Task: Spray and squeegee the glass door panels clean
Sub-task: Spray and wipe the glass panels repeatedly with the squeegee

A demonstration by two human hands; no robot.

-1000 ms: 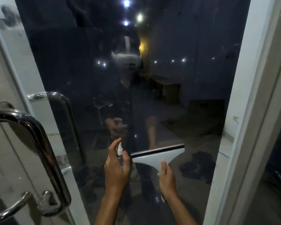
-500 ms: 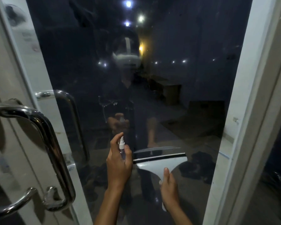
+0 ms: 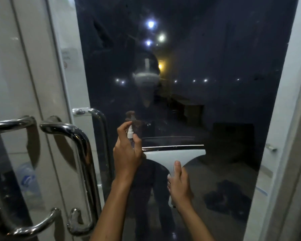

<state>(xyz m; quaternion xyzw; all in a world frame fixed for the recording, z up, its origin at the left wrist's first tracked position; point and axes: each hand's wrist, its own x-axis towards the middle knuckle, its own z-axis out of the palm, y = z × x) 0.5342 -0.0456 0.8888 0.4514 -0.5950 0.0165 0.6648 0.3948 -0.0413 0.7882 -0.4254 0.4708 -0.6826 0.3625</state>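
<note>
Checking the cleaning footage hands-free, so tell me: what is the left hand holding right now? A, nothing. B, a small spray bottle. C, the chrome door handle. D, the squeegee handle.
B: the left hand grips a small spray bottle with a finger on its white nozzle, while the right hand holds the squeegee.

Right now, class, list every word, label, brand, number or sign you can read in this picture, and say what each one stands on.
No text here can be read.
Sticker or notice on the left glass door panel: print and a small red mark, too blurred to read.
Blue and white label on the bottle seen through that panel: too blurred to read.
Spray bottle and squeegee: no visible print.
</note>
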